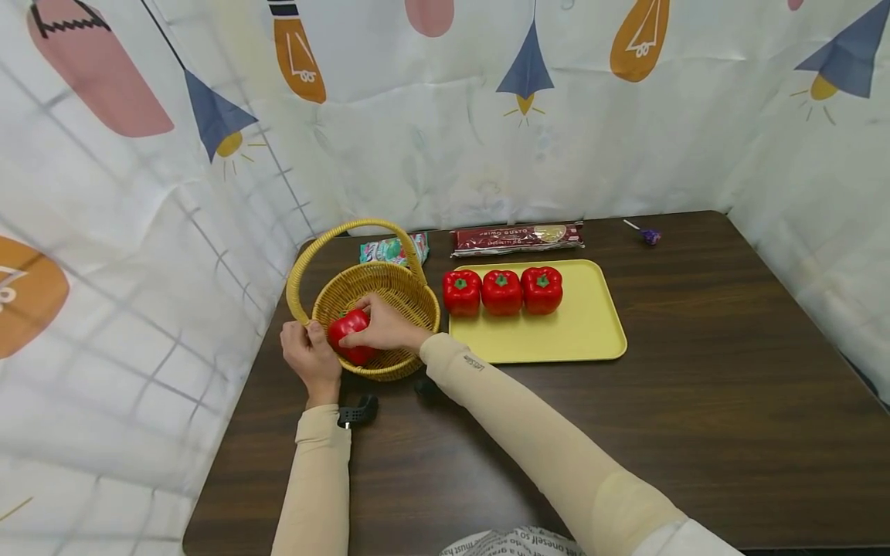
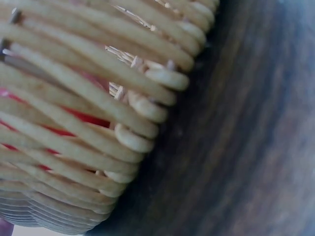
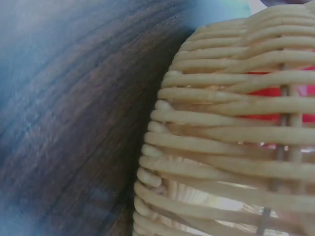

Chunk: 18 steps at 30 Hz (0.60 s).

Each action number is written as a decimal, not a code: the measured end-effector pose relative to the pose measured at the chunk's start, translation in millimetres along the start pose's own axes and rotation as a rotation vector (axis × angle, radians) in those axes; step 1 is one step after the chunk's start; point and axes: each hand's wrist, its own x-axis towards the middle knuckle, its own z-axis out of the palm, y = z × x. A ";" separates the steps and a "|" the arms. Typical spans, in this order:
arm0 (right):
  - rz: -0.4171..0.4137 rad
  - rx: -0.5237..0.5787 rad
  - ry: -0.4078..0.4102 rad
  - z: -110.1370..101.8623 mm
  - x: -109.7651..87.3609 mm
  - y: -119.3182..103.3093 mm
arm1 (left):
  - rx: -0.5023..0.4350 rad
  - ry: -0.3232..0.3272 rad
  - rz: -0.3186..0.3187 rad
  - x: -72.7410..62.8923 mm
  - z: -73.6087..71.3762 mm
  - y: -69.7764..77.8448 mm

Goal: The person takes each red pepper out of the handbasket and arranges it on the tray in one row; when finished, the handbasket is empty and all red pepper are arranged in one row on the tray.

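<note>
A yellow wicker basket with a tall arched handle stands at the left of the table. My left hand grips the basket at its left side, where the handle meets the rim. My right hand reaches over the rim and holds a red bell pepper inside the basket, at its left. Both wrist views are filled by the woven wall of the basket, with red showing through the gaps; neither hand's grip shows clearly there.
Right of the basket lies a yellow tray with a row of three red peppers. Behind are a teal snack packet, a long maroon packet and a purple lollipop. A patterned curtain hangs along the table's back.
</note>
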 end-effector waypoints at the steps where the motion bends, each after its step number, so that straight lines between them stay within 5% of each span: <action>1: -0.003 -0.011 -0.002 -0.6 -1.0 -1.0 | 0.000 0.002 0.003 0.0 0.4 0.1; 9: -0.041 -0.112 0.018 -14.2 -14.1 -9.3 | -0.015 0.004 0.010 0.5 1.6 -1.3; 18: -0.155 -0.139 0.134 -38.4 -41.2 -12.7 | 0.024 0.000 0.031 -3.0 0.7 -34.8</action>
